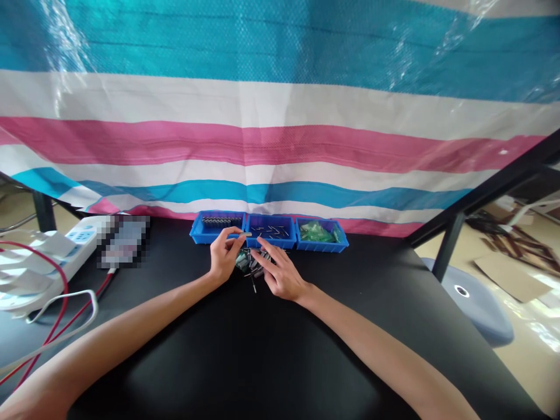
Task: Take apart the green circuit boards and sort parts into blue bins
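Between the thumb and forefinger of my left hand [224, 255] is a short, light-coloured metal rod [245, 234], held level over the front edge of the bins. My right hand [283, 273] reaches over a loose pile of small parts [248, 266], fingers stretched and apart. That pile mixes thin metal pins with greenish pieces, and my fingers partly cover it. Behind my hands stand a blue bin with a row of metal cylinders [196, 232], a blue bin with scattered thin pins [286, 240], and a blue bin with green pieces [324, 246].
A striped plastic sheet [271, 143] hangs just behind the bins. On the left of the black table [245, 356] lie a white power strip [79, 240], red and white cables and a pixelated device [125, 242]. A grey stool [475, 303] stands beyond the right edge.
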Motion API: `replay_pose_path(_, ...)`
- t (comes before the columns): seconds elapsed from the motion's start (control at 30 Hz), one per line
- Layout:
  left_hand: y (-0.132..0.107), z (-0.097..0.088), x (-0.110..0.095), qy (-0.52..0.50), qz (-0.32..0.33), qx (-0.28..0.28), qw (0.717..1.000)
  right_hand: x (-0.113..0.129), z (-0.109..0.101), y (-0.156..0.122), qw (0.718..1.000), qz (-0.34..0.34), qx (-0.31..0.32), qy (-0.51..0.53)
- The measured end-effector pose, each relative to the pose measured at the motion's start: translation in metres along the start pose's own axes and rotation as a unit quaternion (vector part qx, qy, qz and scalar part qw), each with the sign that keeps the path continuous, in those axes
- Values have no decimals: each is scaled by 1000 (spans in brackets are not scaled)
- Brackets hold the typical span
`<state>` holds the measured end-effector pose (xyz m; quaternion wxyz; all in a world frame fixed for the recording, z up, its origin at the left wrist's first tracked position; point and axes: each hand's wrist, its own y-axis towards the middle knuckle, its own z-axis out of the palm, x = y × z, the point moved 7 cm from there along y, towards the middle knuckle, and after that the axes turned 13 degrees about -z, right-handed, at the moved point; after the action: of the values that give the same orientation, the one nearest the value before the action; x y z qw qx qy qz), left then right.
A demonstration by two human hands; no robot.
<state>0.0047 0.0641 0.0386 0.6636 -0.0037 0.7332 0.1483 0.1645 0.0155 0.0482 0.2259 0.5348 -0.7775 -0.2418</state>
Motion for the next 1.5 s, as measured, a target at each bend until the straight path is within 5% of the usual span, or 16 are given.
replay_pose_path(1.5,-1,3,-2,-16,14,4,1000,-3,-5,-3,998,-3,-61,31)
